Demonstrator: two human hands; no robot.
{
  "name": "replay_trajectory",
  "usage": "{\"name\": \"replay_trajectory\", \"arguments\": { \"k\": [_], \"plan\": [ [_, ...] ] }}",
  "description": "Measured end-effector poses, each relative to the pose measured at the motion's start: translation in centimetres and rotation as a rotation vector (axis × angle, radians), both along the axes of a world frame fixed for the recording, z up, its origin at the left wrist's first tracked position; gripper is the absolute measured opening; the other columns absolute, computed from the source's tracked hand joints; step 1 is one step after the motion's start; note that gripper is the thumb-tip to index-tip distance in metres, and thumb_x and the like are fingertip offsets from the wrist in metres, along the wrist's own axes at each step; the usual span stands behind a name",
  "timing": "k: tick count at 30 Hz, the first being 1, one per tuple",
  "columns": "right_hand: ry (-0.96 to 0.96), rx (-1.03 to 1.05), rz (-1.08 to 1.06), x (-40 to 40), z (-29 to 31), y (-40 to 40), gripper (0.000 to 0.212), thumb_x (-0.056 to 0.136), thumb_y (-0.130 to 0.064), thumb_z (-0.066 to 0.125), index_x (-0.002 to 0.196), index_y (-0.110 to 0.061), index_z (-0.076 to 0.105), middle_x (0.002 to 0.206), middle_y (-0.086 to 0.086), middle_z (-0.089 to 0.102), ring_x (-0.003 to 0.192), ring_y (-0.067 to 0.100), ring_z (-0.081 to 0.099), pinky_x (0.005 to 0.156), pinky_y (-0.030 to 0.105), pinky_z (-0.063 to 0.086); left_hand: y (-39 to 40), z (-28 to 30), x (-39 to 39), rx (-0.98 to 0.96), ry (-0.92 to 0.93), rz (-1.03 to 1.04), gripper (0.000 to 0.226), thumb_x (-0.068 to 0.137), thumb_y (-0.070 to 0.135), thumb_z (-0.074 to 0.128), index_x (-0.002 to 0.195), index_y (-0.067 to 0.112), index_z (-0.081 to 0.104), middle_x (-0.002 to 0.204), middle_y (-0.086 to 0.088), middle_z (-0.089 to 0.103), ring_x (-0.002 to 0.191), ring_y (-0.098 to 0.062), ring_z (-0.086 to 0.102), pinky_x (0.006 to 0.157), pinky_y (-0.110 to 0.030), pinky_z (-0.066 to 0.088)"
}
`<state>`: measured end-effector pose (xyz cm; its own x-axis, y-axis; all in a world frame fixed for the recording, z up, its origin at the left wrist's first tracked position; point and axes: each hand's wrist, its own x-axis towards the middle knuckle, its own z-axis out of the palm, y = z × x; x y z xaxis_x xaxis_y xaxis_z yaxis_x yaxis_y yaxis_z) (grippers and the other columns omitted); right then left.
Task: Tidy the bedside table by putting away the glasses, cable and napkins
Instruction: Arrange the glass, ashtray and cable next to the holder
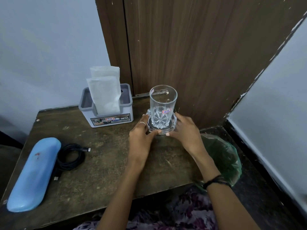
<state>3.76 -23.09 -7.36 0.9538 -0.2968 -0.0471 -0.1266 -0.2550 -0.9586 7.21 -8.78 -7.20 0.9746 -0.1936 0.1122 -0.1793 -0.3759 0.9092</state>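
Blue glasses case (34,175) is sitting shut at the far left of your desk (106,173), right at the front corner, so an elbow swing could knock it off. Can't tell if the glasses are actually inside it. Just beside it, touching its right edge, is the black cable (70,157), coiled loosely with one plug poking out toward the middle. Loose loops like that snag easily, so if you drag anything across there the whole coil could come along.

Further back, the napkins (104,90) stand upright in the grey holder (106,113) against the wall. They're tall and floppy and could tip out if the holder gets bumped.

Now the risky bit. Your left hand (141,135) and right hand (186,130) are cupped around the clear glass coaster (162,126), fingers (143,123) curled against its rim on both sides, thumbs nearly meeting at the front. The tall tumbler (163,105) stands upright on it, and nothing is holding the tumbler itself. That's my worry: lift or slide the coaster unevenly and glass on glass will skate, the tumbler being top-heavy enough to topple toward the wooden door (199,47) or off the right edge.

Green-lined bin (222,156) sits on the floor below that edge, right under your right forearm, so a fall there likely means breakage.
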Motion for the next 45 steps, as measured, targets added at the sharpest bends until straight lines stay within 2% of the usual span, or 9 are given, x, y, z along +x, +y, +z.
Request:
{"name": "replay_trajectory", "arguments": {
  "k": [2, 6, 11, 16, 20, 26, 40, 42, 45],
  "plan": [
    [-0.021, 0.023, -0.025, 1.2, -0.3, -0.2, 0.08, 0.07, 0.006, 0.074, 0.14, -0.004, 0.036, 0.132, 0.009, 0.041, 0.125, 0.019, 0.044, 0.102, 0.015, 0.033, -0.4, 0.0, 0.9, -0.031, -0.001, 0.032, 0.068, 0.073, 0.007, 0.075, 0.134, 0.017, 0.048, 0.131, 0.006, 0.053, 0.109, -0.003, 0.051, 0.097, -0.021, 0.042],
    [-0.062, 0.022, -0.039, 3.4, -0.9, -0.2, 0.075, 0.072, 0.006, 0.073, 0.138, -0.004, 0.039, 0.128, 0.004, 0.046, 0.118, 0.012, 0.046, 0.094, 0.008, 0.035, -1.2, -0.7, 2.6, -0.03, -0.036, 0.11, 0.066, 0.074, 0.008, 0.074, 0.133, 0.017, 0.048, 0.133, 0.0, 0.056, 0.112, -0.005, 0.053, 0.101, -0.029, 0.045],
    [-0.086, -0.024, -0.049, 5.6, -1.3, -0.4, 0.073, 0.072, 0.004, 0.074, 0.137, -0.006, 0.043, 0.132, 0.009, 0.051, 0.115, 0.01, 0.05, 0.093, 0.014, 0.041, -1.4, -1.7, 4.8, -0.01, -0.03, 0.158, 0.069, 0.073, 0.017, 0.076, 0.133, 0.022, 0.044, 0.129, -0.003, 0.058, 0.116, -0.015, 0.058, 0.1, -0.043, 0.048],
    [-0.08, -0.059, -0.051, 6.4, -1.6, -0.5, 0.073, 0.072, 0.001, 0.075, 0.137, -0.007, 0.042, 0.134, 0.008, 0.052, 0.117, 0.011, 0.051, 0.092, 0.013, 0.041, -1.4, -1.9, 5.7, -0.005, -0.035, 0.157, 0.069, 0.072, 0.016, 0.076, 0.133, 0.022, 0.044, 0.13, -0.005, 0.057, 0.117, -0.017, 0.057, 0.099, -0.043, 0.048],
    [-0.088, -0.087, -0.051, 6.6, -1.7, -0.5, 0.073, 0.072, 0.0, 0.075, 0.137, -0.008, 0.042, 0.135, 0.008, 0.052, 0.113, 0.007, 0.05, 0.083, 0.0, 0.041, -1.4, -2.0, 5.9, -0.011, -0.034, 0.149, 0.069, 0.074, 0.016, 0.075, 0.134, 0.021, 0.042, 0.131, -0.004, 0.057, 0.118, -0.016, 0.056, 0.1, -0.043, 0.048],
    [-0.095, -0.096, -0.056, 6.6, -1.7, -0.5, 0.074, 0.073, -0.001, 0.075, 0.138, -0.007, 0.041, 0.136, 0.009, 0.051, 0.111, 0.007, 0.05, 0.079, -0.004, 0.039, -1.6, -1.7, 5.4, 0.02, -0.063, 0.135, 0.065, 0.078, 0.013, 0.071, 0.136, 0.019, 0.042, 0.133, -0.003, 0.056, 0.124, -0.016, 0.051, 0.104, -0.041, 0.045],
    [-0.084, -0.063, -0.062, 6.6, -1.4, -0.3, 0.07, 0.073, -0.001, 0.074, 0.136, -0.01, 0.044, 0.134, 0.009, 0.054, 0.112, 0.008, 0.05, 0.077, -0.004, 0.04, -1.3, -1.0, 5.0, 0.055, -0.079, 0.142, 0.062, 0.08, 0.013, 0.069, 0.135, 0.019, 0.042, 0.132, -0.003, 0.057, 0.123, -0.016, 0.052, 0.103, -0.038, 0.045],
    [-0.075, -0.062, -0.057, 6.6, -1.3, -0.2, 0.069, 0.075, -0.002, 0.073, 0.137, -0.012, 0.043, 0.135, 0.007, 0.051, 0.114, 0.008, 0.048, 0.081, 0.001, 0.042, -1.4, -0.5, 4.5, 0.093, -0.098, 0.147, 0.062, 0.081, 0.012, 0.068, 0.136, 0.019, 0.041, 0.132, -0.003, 0.057, 0.122, -0.016, 0.052, 0.102, -0.034, 0.045],
    [-0.085, -0.102, -0.127, 6.2, -0.6, 0.7, 0.059, 0.079, -0.006, 0.07, 0.132, -0.017, 0.047, 0.128, 0.001, 0.044, 0.114, 0.008, 0.044, 0.091, 0.016, 0.043, -1.3, 0.3, 3.5, 0.146, -0.132, 0.166, 0.058, 0.083, 0.012, 0.065, 0.135, 0.021, 0.042, 0.13, -0.002, 0.059, 0.118, -0.016, 0.056, 0.097, -0.032, 0.048]
  ]
}}
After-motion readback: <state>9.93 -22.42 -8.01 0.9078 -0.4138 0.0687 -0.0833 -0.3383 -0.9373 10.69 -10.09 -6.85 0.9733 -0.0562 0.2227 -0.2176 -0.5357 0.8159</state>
